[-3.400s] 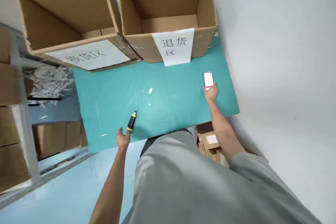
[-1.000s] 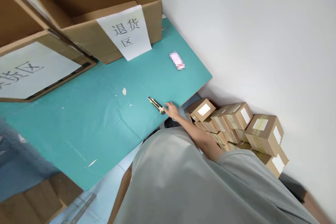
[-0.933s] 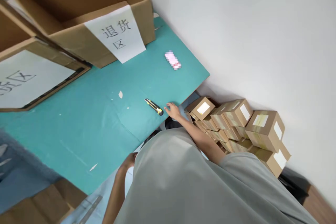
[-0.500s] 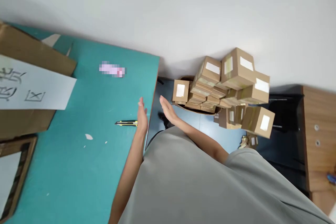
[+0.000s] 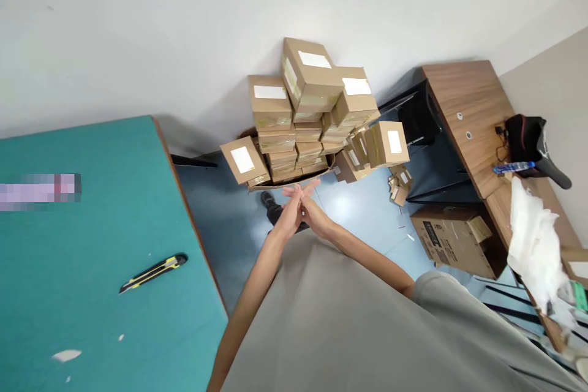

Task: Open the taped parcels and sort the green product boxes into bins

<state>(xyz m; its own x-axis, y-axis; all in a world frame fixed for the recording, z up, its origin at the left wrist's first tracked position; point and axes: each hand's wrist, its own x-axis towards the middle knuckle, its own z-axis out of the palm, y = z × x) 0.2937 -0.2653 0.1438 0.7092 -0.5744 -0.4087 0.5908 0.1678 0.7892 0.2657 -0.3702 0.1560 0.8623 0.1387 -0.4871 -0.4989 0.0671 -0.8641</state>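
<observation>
Left hand (image 5: 288,215) and right hand (image 5: 316,218) meet, fingers extended and crossing, nothing visible in either. Stacked cartons (image 5: 319,81) just beyond the fingertips: judged stiff, dentable, weight uncertain; best held by opposite sides, low down. Blue floor (image 5: 367,211) beneath the hands, teal table (image 5: 68,269) to their left, white wall (image 5: 160,24) past the cartons.

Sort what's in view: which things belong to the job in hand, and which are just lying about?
Likely in the job:
- left hand and right hand, touching each other
- stacked cartons
- utility knife

Seemingly lying about:
- blue-labelled bottle
- black cap
- white scrap near the knife
</observation>
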